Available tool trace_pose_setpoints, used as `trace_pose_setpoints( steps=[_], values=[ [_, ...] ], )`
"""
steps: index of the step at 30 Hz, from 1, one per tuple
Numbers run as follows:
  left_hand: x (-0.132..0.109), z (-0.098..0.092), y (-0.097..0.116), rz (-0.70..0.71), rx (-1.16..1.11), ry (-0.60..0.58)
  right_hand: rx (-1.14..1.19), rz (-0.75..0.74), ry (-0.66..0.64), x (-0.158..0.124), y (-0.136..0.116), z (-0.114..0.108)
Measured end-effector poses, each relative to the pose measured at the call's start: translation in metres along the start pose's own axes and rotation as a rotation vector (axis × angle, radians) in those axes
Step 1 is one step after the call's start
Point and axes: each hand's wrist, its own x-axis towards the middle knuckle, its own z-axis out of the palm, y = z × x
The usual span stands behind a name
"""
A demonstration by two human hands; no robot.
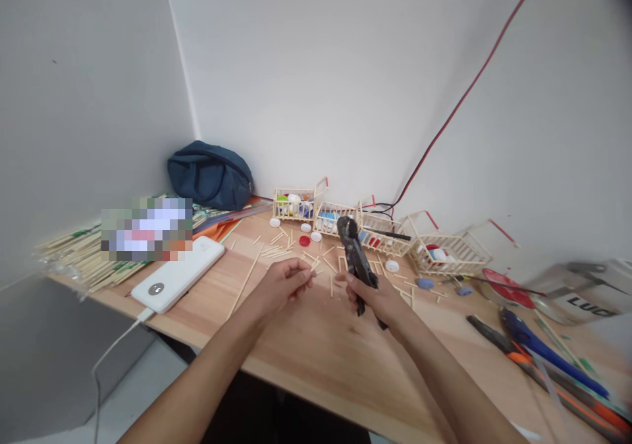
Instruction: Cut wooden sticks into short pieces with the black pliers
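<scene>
My left hand (pixel 289 282) is closed in a pinch on a small wooden stick (pixel 315 266), just above the table. To its right, my right hand (pixel 368 292) is wrapped round black pliers (pixel 353 246), with the head pointing up and away from me. The handles show below my fingers, and whether the jaws are open I cannot tell. Short cut sticks (pixel 276 251) lie scattered beyond both hands. Past my right hand, some sticks form a small flat frame (pixel 363 264). A red bottle cap (pixel 305 240) and white caps (pixel 316 236) lie among them.
Small stick-built carts (pixel 451 253) with red handles stand along the wall. At left are a white power bank (pixel 180 276), bundled skewers (pixel 79 246) and a blue bag (pixel 212 174). Orange-handled pliers (pixel 533 358), a blue-handled tool (pixel 553 352) and a clear container (pixel 577 299) lie right.
</scene>
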Motion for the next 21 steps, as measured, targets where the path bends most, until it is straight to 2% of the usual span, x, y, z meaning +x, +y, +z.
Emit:
trace_pose_setpoints(
  steps=[4, 10, 11, 13, 15, 17, 21],
  values=[
    [-0.001, 0.012, 0.005, -0.042, -0.070, -0.111, 0.096, -0.071, 0.101, 0.001, -0.008, 0.012],
    [0.004, 0.019, -0.003, -0.065, 0.092, -0.193, -0.089, -0.135, 0.159, -0.001, -0.008, 0.013],
    [0.008, 0.017, -0.003, -0.049, 0.166, -0.196, -0.105, -0.131, 0.182, -0.001, -0.006, 0.012],
    [0.019, 0.013, -0.002, 0.047, 0.384, -0.127, -0.064, -0.111, 0.225, 0.000, -0.002, 0.010],
    [0.033, 0.009, 0.001, 0.239, 0.675, 0.072, 0.082, -0.082, 0.244, 0.001, 0.002, 0.008],
    [0.047, 0.007, 0.004, 0.374, 0.960, 0.178, 0.250, -0.049, 0.235, 0.002, 0.006, 0.006],
    [0.062, 0.013, 0.003, 0.318, 1.272, 0.125, 0.360, -0.024, 0.203, 0.000, 0.006, 0.002]
  ],
)
